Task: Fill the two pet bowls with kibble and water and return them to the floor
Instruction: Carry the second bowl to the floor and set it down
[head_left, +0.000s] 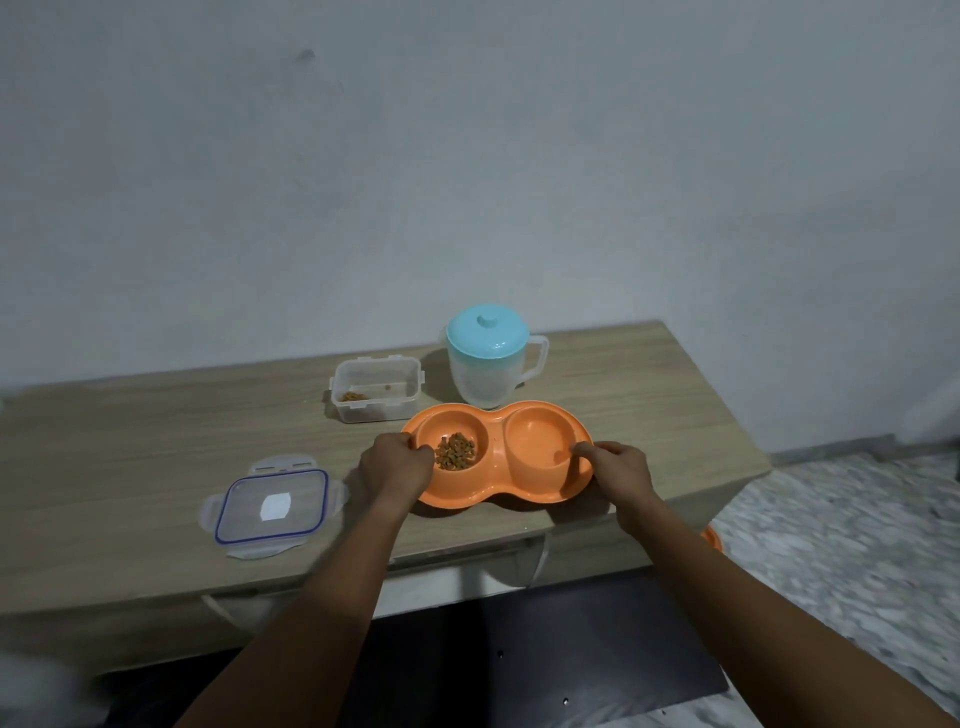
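Note:
An orange double pet bowl (496, 491) lies on the wooden table (156, 447), its near edge tilted slightly up. Its left well holds brown kibble (455, 451); the right well (537, 441) looks glossy, and I cannot tell whether it holds water. My left hand (397, 470) grips the bowl's left rim. My right hand (615, 470) pinches the right rim. Behind the bowl stands a clear jug with a light blue lid (488, 358). Left of the jug sits an open clear plastic container (375, 389) with a few kibble pieces at the bottom.
The container's clear lid with a blue seal (270, 506) lies on the table at the front left. A grey wall rises behind the table. Patterned floor (831, 545) shows at the right, with an orange edge (712, 538) peeking past my right forearm.

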